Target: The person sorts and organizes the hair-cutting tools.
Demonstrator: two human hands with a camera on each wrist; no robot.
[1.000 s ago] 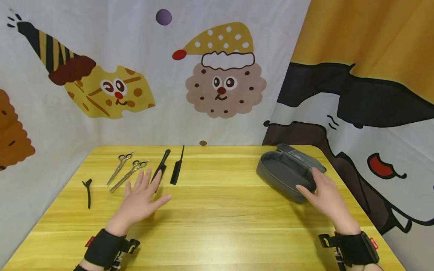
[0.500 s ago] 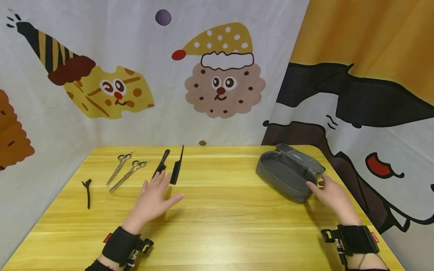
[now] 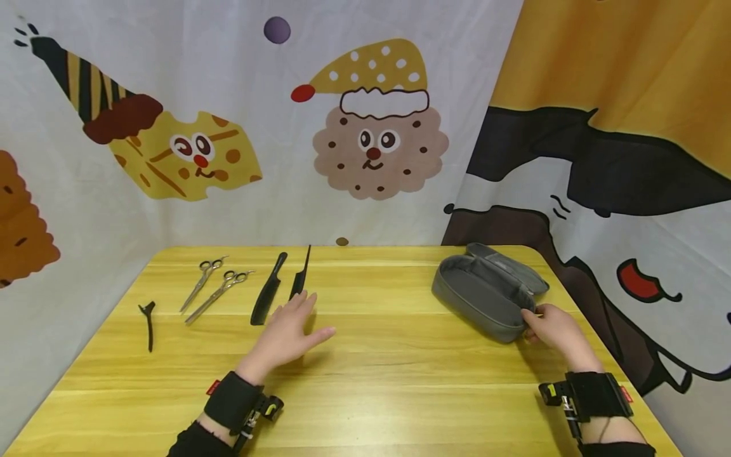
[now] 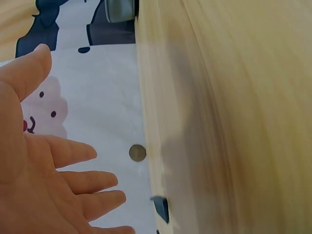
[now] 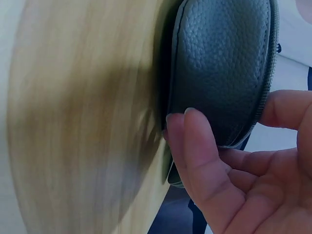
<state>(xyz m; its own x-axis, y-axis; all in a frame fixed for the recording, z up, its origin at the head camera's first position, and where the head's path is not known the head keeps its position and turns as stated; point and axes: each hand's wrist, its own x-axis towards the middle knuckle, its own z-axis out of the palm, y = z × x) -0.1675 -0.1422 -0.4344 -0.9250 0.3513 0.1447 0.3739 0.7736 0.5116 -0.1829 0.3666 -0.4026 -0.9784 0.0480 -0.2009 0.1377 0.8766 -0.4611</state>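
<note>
At the table's right side, a grey zip case (image 3: 465, 308) lies with its lid folded back and its inside showing. My right hand (image 3: 556, 330) grips the case's near end, thumb at the rim and fingers against the outer wall. In the right wrist view those fingers (image 5: 202, 146) lie on the pebbled wall, below the zip. My left hand (image 3: 285, 333) hovers palm down with its fingers spread, holding nothing. Its fingertips overlap the lower end of a black tail comb (image 3: 299, 279). Left of that lies a black handled comb (image 3: 267, 298).
Two pairs of hairdressing scissors, one farther back (image 3: 200, 284) and one nearer (image 3: 217, 296), lie on the left of the wooden table (image 3: 377, 393). A black hair clip (image 3: 150, 324) is near the left edge. A cartoon-print curtain (image 3: 365, 216) hangs behind.
My left hand has moved right, from over the handled comb to the tail comb. My right hand has drawn back from over the case's opening and taken hold of its near end.
</note>
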